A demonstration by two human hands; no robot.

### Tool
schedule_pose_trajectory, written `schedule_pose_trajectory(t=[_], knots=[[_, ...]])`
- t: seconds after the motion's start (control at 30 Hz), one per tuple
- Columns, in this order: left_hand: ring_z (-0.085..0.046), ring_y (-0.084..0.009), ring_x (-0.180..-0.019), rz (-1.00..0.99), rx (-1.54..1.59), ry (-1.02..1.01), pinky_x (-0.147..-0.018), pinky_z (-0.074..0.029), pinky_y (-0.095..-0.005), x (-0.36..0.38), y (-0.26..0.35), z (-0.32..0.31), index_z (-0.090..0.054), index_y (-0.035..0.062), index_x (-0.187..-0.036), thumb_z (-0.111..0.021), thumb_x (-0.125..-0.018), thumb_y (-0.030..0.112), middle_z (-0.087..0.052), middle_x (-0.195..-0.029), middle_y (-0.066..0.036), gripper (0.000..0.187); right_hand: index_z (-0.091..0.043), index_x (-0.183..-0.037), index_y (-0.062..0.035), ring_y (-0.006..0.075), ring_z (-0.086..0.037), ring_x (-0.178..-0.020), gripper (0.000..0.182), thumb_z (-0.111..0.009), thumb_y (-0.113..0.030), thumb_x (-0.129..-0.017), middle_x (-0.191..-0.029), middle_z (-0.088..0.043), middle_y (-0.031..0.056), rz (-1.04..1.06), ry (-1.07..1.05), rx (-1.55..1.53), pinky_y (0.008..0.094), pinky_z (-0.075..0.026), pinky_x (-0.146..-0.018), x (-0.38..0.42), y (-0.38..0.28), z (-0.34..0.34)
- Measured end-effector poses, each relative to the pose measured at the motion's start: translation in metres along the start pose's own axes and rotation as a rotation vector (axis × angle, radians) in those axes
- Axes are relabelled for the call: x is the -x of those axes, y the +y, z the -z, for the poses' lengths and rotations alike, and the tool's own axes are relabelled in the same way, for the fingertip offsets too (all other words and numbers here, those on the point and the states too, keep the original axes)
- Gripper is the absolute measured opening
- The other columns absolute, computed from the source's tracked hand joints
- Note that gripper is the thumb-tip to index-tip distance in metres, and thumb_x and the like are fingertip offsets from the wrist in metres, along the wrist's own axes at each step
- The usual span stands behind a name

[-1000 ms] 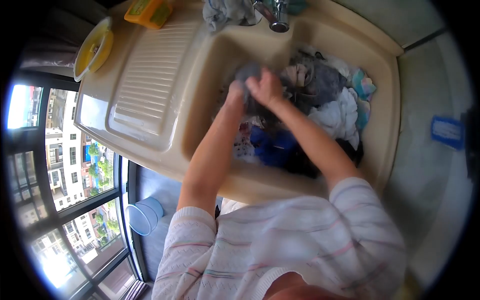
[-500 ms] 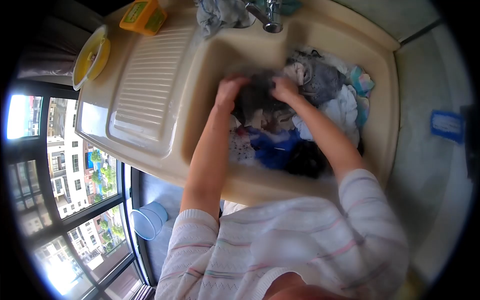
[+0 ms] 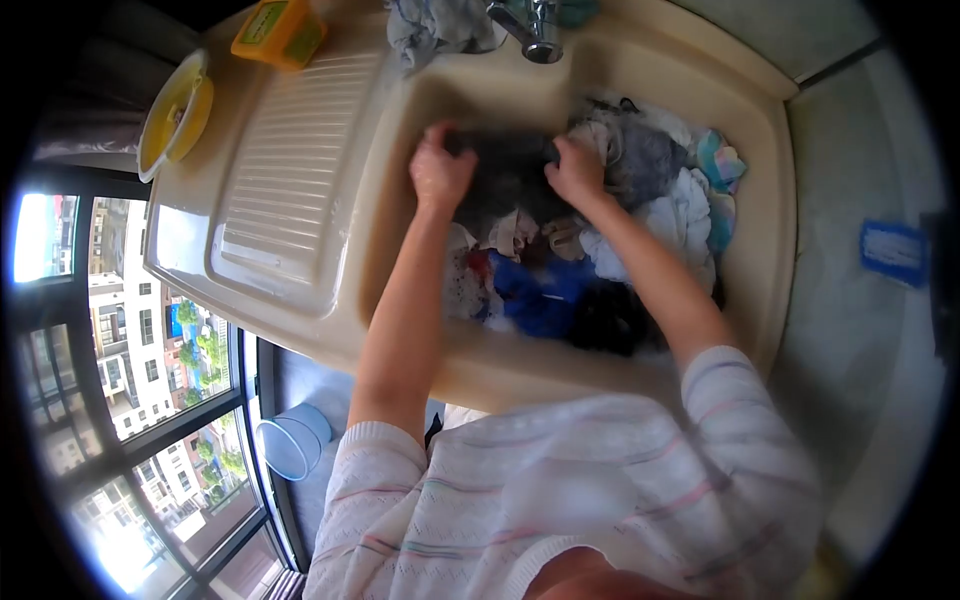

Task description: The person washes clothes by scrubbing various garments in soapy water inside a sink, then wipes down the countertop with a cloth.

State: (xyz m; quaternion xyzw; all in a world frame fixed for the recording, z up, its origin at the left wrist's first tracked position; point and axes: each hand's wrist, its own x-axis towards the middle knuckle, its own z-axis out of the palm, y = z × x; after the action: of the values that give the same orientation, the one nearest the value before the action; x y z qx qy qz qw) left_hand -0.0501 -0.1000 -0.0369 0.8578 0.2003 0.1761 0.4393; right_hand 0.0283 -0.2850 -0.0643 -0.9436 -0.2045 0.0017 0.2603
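Inside the moulded beige sink (image 3: pixel 768 310), a dark cloth (image 3: pixel 508 178), limp and blurred, is stretched between two bare hands; take it as the centre of the dial. At nine o'clock the left hand (image 3: pixel 442 172) is half curled, its thumb and fingers closed about one edge of the fabric. At three o'clock the right hand (image 3: pixel 576 172) is pinched more tightly, gripping the opposite edge between thumb and bent fingers.

Wet laundry is heaped around it: a crumpled blue cloth (image 3: pixel 540 296) towards half past five, a soft black cloth (image 3: pixel 610 318) at five, a creased white cloth (image 3: pixel 688 222) between three and four, and a grey cloth (image 3: pixel 655 165) at three.

Beyond twelve hangs a shiny chrome tap (image 3: pixel 540 45), with a rumpled pale grey cloth (image 3: pixel 440 28) at eleven. Nine o'clock has the glossy ribbed washboard (image 3: pixel 290 190) and a round yellow bowl (image 3: pixel 178 118); a boxy orange tub (image 3: pixel 282 36) stands at ten.
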Motion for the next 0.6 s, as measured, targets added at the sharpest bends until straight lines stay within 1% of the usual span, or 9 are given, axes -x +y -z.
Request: schedule_pose_trajectory(t=[0.07, 0.13, 0.2, 0.23, 0.33, 0.4, 0.47, 0.53, 0.6], knots=[[-0.054, -0.0344, -0.089, -0.125, -0.742, -0.164, -0.079, -0.045, -0.0394, 0.018, -0.005, -0.019, -0.055, 0.0076, -0.102, -0.064, -0.059, 0.014, -0.058, -0.093, -0.017, 0.044, -0.054, -0.092, -0.0079, 0.0342, -0.053, -0.082, 0.03, -0.059, -0.019, -0.065, -0.086, -0.055, 0.0148, 0.139, -0.112, 0.142, 0.0446, -0.042, -0.073, 0.019, 0.001, -0.013], [-0.055, -0.0298, -0.091, 0.163, -0.546, -0.552, -0.079, -0.044, -0.0375, 0.019, 0.018, -0.018, -0.056, 0.0079, -0.101, -0.063, -0.063, 0.018, -0.059, -0.095, -0.016, 0.04, -0.055, -0.092, -0.0079, 0.0331, -0.054, -0.086, 0.029, -0.059, -0.018, -0.065, -0.089, -0.056, 0.0152, 0.028, -0.282, 0.146, 0.0441, -0.043, -0.074, 0.014, 0.001, -0.015], [-0.057, -0.0265, -0.089, 0.222, -0.092, -0.527, -0.08, -0.044, -0.0373, 0.012, 0.003, -0.014, -0.056, 0.0079, -0.102, -0.061, -0.068, 0.026, -0.06, -0.094, -0.014, 0.039, -0.056, -0.09, -0.0073, 0.0323, -0.055, -0.088, 0.026, -0.059, -0.018, -0.066, -0.091, -0.057, 0.0163, -0.07, -0.366, 0.183, 0.0426, -0.044, -0.074, -0.003, 0.004, -0.016], [-0.057, -0.0249, -0.087, 0.253, 0.136, -0.516, -0.08, -0.044, -0.0372, 0.01, -0.007, -0.011, -0.056, 0.0078, -0.103, -0.06, -0.07, 0.03, -0.061, -0.093, -0.013, 0.04, -0.058, -0.085, -0.0079, 0.032, -0.056, -0.084, 0.022, -0.058, -0.017, -0.065, -0.086, -0.058, 0.0146, -0.036, -0.278, 0.039, 0.0413, -0.045, -0.072, -0.005, 0.0, -0.016], [-0.056, -0.0192, -0.083, 0.86, 1.263, -0.555, -0.075, -0.045, -0.0336, -0.002, 0.01, 0.002, -0.057, 0.0044, -0.095, -0.056, -0.079, 0.031, -0.06, -0.085, -0.006, 0.031, -0.058, -0.074, -0.0069, 0.0322, -0.054, -0.072, 0.018, -0.057, -0.012, -0.058, -0.075, -0.055, 0.0127, 0.297, 0.035, -0.28, 0.0424, -0.045, -0.064, 0.018, -0.062, 0.011], [-0.056, -0.0179, -0.07, 0.604, 1.255, -0.492, -0.065, -0.046, -0.0314, 0.001, -0.057, -0.027, -0.057, 0.0053, -0.089, -0.051, -0.084, 0.029, -0.057, -0.072, -0.005, 0.025, -0.051, -0.07, -0.005, 0.0318, -0.051, -0.07, 0.016, -0.056, -0.009, -0.056, -0.073, -0.05, 0.0122, 0.629, 0.07, -0.472, 0.0393, -0.042, -0.06, 0.042, -0.111, 0.033], [-0.055, -0.0173, -0.068, 0.674, 1.188, -0.357, -0.063, -0.046, -0.0307, 0.003, -0.045, -0.024, -0.057, 0.0028, -0.086, -0.053, -0.081, 0.025, -0.057, -0.072, -0.006, 0.023, -0.055, -0.073, -0.0076, 0.031, -0.053, -0.075, 0.019, -0.057, -0.013, -0.054, -0.076, -0.053, 0.011, 0.746, 0.076, -0.499, 0.0396, -0.045, -0.069, 0.048, -0.127, 0.034], [-0.055, -0.0168, -0.066, 0.735, 1.131, -0.216, -0.06, -0.047, -0.0299, 0.006, -0.014, -0.019, -0.058, 0.0004, -0.083, -0.055, -0.079, 0.021, -0.057, -0.071, -0.007, 0.021, -0.054, -0.076, -0.0065, 0.0315, -0.054, -0.078, 0.02, -0.057, -0.014, -0.058, -0.078, -0.054, 0.0121, 0.436, 0.191, -0.47, 0.0413, -0.044, -0.07, 0.023, -0.104, 0.019], [-0.055, -0.0157, -0.065, 0.593, 0.963, -0.151, -0.06, -0.047, -0.0281, -0.003, 0.016, -0.006, -0.059, -0.0003, -0.078, -0.059, -0.072, 0.014, -0.058, -0.072, -0.008, 0.016, -0.054, -0.08, -0.0062, 0.0324, -0.054, -0.081, 0.02, -0.057, -0.015, -0.063, -0.082, -0.056, 0.0143, -0.079, -0.041, -0.249, 0.0427, -0.044, -0.071, -0.013, -0.054, -0.006]])
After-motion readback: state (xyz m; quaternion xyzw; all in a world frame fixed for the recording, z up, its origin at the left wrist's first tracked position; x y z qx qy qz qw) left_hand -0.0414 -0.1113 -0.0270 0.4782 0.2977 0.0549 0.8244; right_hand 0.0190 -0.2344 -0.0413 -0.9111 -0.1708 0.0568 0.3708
